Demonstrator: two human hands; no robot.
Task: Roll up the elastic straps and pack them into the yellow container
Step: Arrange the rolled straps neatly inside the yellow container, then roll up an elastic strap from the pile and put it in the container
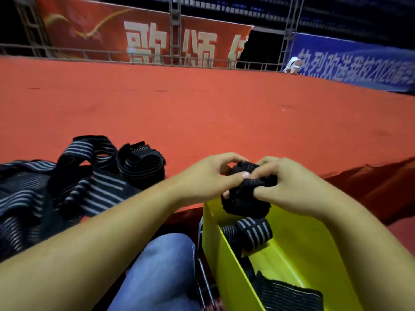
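rolled strap pinched tight by left hand and right hand, centre-right of frame, held just over yellow container rim; looks like roll being finished, next probably tucked in beside packed strap; loose straps piled lower left

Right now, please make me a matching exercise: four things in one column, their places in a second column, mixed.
1 rolled strap
2 loose straps
3 yellow container
4 blue banner

A far right, behind the red floor
B in the left hand and right hand
C heaped at the left
D below the hands, partly filled

Pairs: 1-B, 2-C, 3-D, 4-A
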